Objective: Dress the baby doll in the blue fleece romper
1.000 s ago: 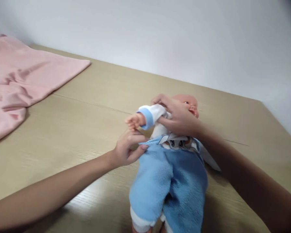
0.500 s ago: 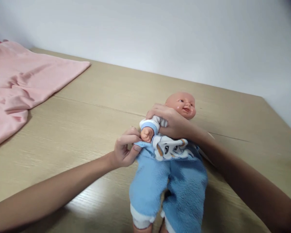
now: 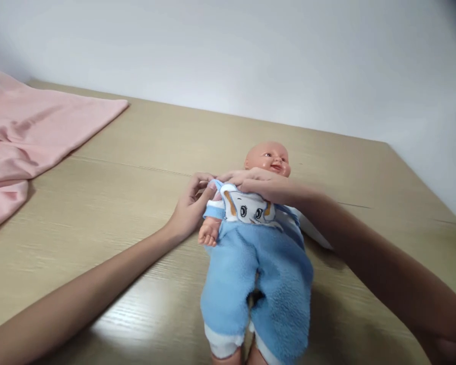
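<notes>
A bald baby doll (image 3: 268, 154) lies on its back, its head away from me. It wears light blue fleece overalls (image 3: 231, 268) with an animal face on the white bib and white leg cuffs. My left hand (image 3: 192, 203) is closed on the blue strap of the overalls at the doll's shoulder. Across the doll's chest reaches my right hand (image 3: 256, 180), its bent fingers at the top edge of the bib, partly hiding the chest and neck. The doll's small hand (image 3: 209, 232) sticks out of a white sleeve with a blue cuff, below my left hand.
A pink cloth (image 3: 57, 116) lies rumpled on the left of the light wooden table (image 3: 137, 203). Behind the table stands a pale wall (image 3: 228, 61). Thin seams run across the tabletop.
My left hand has moved up with the strap, from the waist to the shoulder. The bib now lies higher on the chest. The doll's arm has come down outside the strap, and my right hand left its sleeve.
</notes>
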Motion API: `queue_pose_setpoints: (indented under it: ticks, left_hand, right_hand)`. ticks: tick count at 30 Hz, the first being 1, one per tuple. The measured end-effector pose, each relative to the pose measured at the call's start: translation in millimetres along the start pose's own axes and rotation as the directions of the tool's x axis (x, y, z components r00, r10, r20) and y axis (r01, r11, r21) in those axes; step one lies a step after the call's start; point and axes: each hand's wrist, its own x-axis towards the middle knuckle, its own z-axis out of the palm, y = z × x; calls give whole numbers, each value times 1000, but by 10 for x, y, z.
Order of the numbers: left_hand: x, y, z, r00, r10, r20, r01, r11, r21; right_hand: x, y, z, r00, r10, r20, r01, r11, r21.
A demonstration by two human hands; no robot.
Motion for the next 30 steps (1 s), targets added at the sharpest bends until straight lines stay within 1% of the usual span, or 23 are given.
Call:
queue_pose_setpoints:
  ticks: [2, 3, 4, 5, 6, 7, 8, 10, 13, 15, 19, 21, 23, 24, 26, 28, 30]
  left_hand:
    - [23, 14, 5, 998, -51, 47, 54, 997, -56]
    - [33, 19, 11, 997, -69, 42, 71, 996, -57]
    - [47, 22, 19, 996, -87, 27, 88, 995, -49]
    - [65, 22, 26, 994, -107, 12, 108, 993, -41]
    - [88, 20, 33, 990, -139, 5, 139, 990, -40]
    - [117, 16, 38, 984, -181, 7, 181, 982, -48]
    - [150, 12, 42, 973, -229, 22, 230, 972, -58]
    - [226, 4, 47, 947, -313, 68, 317, 946, -69]
    - [355, 2, 60, 917, -376, 133, 387, 920, -63]
    - [438, 4, 79, 901, -394, 183, 410, 910, -61]
    - [549, 7, 128, 867, -415, 277, 446, 893, -57]
    - [564, 12, 141, 866, -403, 294, 436, 898, -52]
    - [563, 22, 142, 878, -379, 293, 408, 912, -42]
    - [561, 28, 140, 885, -364, 290, 389, 921, -33]
    - [566, 34, 130, 887, -342, 309, 360, 933, -2]
    - [591, 21, 122, 872, -344, 349, 357, 934, 29]
    - [640, -17, 128, 854, -353, 383, 362, 931, 51]
  right_hand:
    - [-70, -94, 79, 984, 137, -114, -139, 990, -16]
    - [-104, -125, 131, 961, 187, -202, -203, 977, -63]
    - [-135, -143, 184, 928, 207, -310, -257, 958, -128]
    - [-159, -146, 233, 886, 197, -420, -301, 933, -199]
    - [-176, -137, 274, 848, 168, -503, -335, 905, -263]
    - [-184, -116, 302, 822, 146, -551, -365, 878, -311]
    - [-184, -88, 318, 807, 142, -573, -393, 854, -341]
    - [-161, -18, 316, 799, 191, -571, -444, 827, -344]
    - [-116, 83, 267, 775, 274, -569, -476, 845, -242]
    - [-107, 134, 235, 771, 283, -570, -447, 878, -168]
    - [-151, 202, 200, 793, 277, -543, -366, 929, -61]
    - [-181, 223, 191, 792, 299, -533, -337, 941, 27]
    - [-206, 236, 183, 775, 322, -543, -320, 942, 101]
    - [-216, 238, 182, 771, 326, -547, -315, 942, 116]
    - [-230, 234, 187, 782, 310, -541, -311, 946, 92]
    - [-232, 219, 209, 796, 276, -539, -302, 952, 41]
    - [-219, 194, 241, 788, 238, -567, -302, 953, -20]
